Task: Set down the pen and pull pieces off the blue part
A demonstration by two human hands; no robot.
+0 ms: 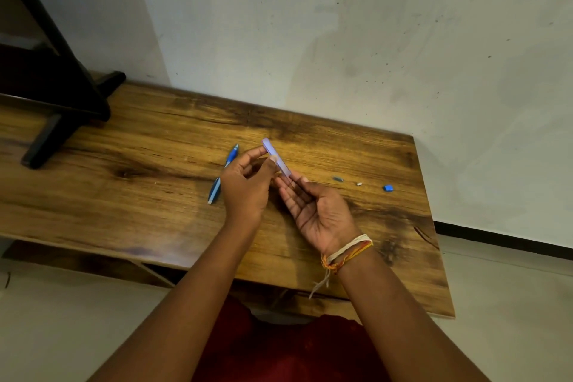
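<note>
While fingers (270, 161) pinch, slim lilac case (276, 156)

There are two hands. The left hand (245, 186) and the right hand (319, 211) are in the middle, over one wooden table (124, 195).

There is one thin purple strip (276, 156), just at 12 o'clock from the hands.

There is one blue pen (224, 174), at 9 o'clock from the strip.

There are three tiny bits at 3 o'clock from the hands: one gray bit (338, 178), one white bit (359, 183) and one blue block (388, 187).

There is one string band (347, 251) on the right wrist.

There is one dark stand (59, 102), at 10 o'clock on the table.
</note>
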